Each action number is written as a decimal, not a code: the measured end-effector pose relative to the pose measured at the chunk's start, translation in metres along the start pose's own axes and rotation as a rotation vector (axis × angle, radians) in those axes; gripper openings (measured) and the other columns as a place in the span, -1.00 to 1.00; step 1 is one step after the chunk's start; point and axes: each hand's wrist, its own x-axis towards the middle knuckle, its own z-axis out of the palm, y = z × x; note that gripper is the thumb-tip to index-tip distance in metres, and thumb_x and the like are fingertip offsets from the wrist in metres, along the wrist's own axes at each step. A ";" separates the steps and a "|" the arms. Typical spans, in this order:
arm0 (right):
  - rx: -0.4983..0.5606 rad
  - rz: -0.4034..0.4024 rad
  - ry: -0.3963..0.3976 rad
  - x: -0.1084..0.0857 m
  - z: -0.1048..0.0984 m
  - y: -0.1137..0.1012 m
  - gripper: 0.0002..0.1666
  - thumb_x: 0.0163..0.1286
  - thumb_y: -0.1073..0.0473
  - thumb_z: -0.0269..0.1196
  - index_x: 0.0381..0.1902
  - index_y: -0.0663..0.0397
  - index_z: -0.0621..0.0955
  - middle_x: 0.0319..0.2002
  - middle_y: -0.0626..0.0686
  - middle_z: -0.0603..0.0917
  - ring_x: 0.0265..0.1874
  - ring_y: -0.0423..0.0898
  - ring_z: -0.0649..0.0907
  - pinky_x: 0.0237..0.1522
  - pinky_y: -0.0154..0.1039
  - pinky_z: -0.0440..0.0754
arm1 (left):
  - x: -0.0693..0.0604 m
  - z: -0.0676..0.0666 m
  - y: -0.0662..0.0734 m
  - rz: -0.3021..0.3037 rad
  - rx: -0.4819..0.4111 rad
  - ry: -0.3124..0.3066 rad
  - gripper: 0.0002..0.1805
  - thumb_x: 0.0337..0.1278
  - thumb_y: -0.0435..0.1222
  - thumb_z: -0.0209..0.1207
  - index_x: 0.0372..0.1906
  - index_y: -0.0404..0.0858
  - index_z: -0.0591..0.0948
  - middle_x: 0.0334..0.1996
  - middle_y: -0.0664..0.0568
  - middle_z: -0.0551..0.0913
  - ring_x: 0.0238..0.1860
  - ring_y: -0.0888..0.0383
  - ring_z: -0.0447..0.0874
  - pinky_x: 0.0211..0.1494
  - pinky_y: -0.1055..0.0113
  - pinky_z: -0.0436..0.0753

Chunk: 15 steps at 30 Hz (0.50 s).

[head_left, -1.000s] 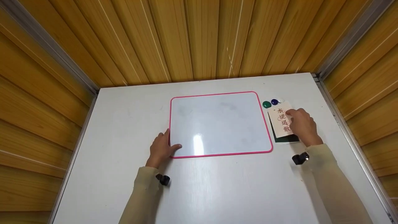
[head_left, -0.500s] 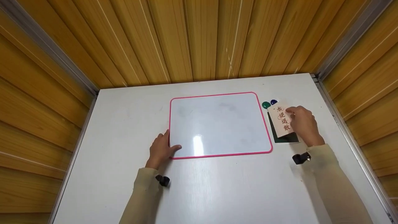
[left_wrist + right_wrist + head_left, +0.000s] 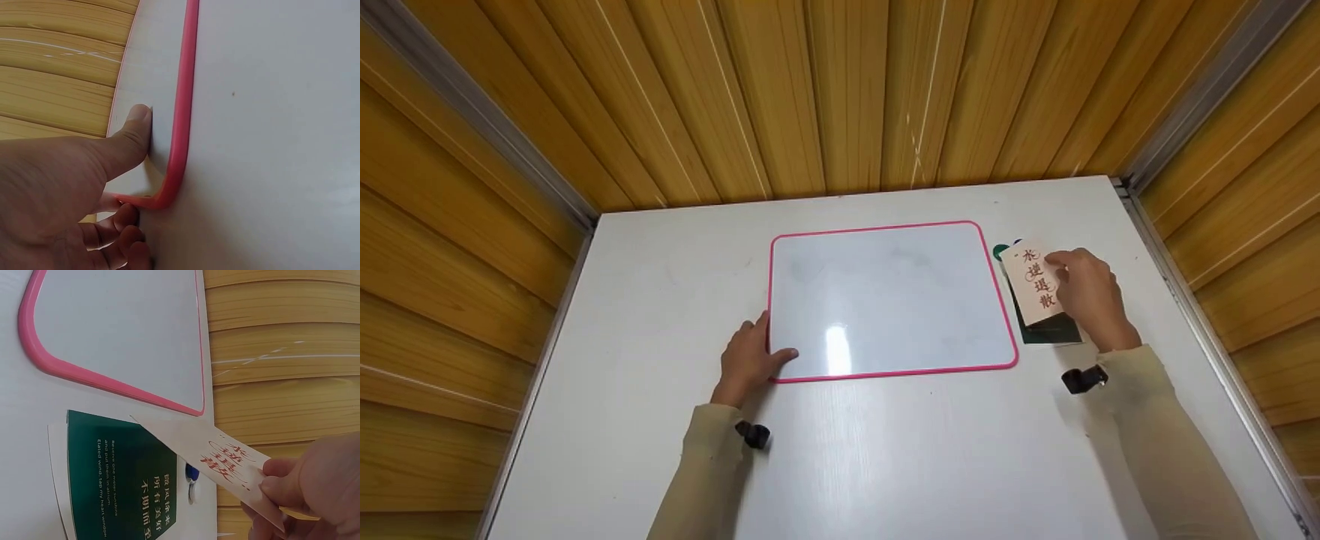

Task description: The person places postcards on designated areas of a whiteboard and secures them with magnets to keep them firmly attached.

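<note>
My right hand (image 3: 1089, 296) pinches the right edge of a cream card (image 3: 1033, 281) with red characters. In the right wrist view the card (image 3: 225, 453) hangs tilted above a green card (image 3: 124, 472), and thumb and fingers of the right hand (image 3: 320, 489) hold its edge. A pink-framed whiteboard (image 3: 885, 300) lies on the table. At its lower left corner my left hand (image 3: 748, 364) grips it, thumb on the surface and fingers at the side. The left wrist view shows the left hand (image 3: 67, 191) at the pink frame (image 3: 181, 107).
Behind the cream card, a green round magnet (image 3: 1000, 252) is partly covered. A blue one (image 3: 192, 472) and a clear one (image 3: 193, 492) show in the right wrist view. Wood-patterned walls (image 3: 847, 97) stand around the white table (image 3: 885, 465).
The cream card has lifted off the green card and moved slightly up and left with my right hand, covering more of the magnets. My left hand has stayed at the board's corner.
</note>
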 end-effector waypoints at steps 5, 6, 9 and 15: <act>0.021 -0.005 0.010 0.002 0.002 -0.004 -0.57 0.42 0.56 0.11 0.21 0.39 0.60 0.04 0.43 0.57 -0.25 0.26 0.58 -0.25 0.14 0.56 | 0.000 -0.002 0.001 -0.002 0.001 -0.001 0.02 0.06 0.00 0.51 0.55 -0.28 0.31 -0.07 -0.21 0.59 -0.11 -0.07 0.55 0.08 -0.09 0.61; 0.026 -0.005 0.011 0.002 0.003 -0.005 -0.57 0.42 0.56 0.11 0.21 0.39 0.60 0.04 0.43 0.57 -0.25 0.26 0.58 -0.25 0.13 0.57 | 0.000 -0.002 0.001 -0.004 0.000 -0.002 0.02 0.06 0.00 0.51 0.55 -0.28 0.31 -0.08 -0.21 0.59 -0.12 -0.07 0.55 0.07 -0.08 0.61; 0.036 -0.006 0.018 0.004 0.005 -0.006 -0.58 0.43 0.55 0.11 0.21 0.38 0.61 0.05 0.42 0.58 -0.26 0.24 0.59 -0.26 0.12 0.57 | 0.000 -0.001 0.001 -0.005 -0.003 -0.003 0.01 0.05 0.00 0.51 0.55 -0.27 0.32 -0.09 -0.19 0.59 -0.12 -0.06 0.55 0.06 -0.07 0.61; 0.069 -0.057 0.065 0.007 0.008 -0.007 -0.62 0.42 0.56 0.12 0.14 0.41 0.64 0.01 0.44 0.60 -0.18 0.30 0.61 -0.22 0.18 0.55 | 0.000 0.000 0.001 -0.021 -0.022 -0.009 0.03 0.06 0.01 0.51 0.57 -0.25 0.29 -0.07 -0.19 0.58 -0.10 -0.07 0.55 0.10 -0.07 0.60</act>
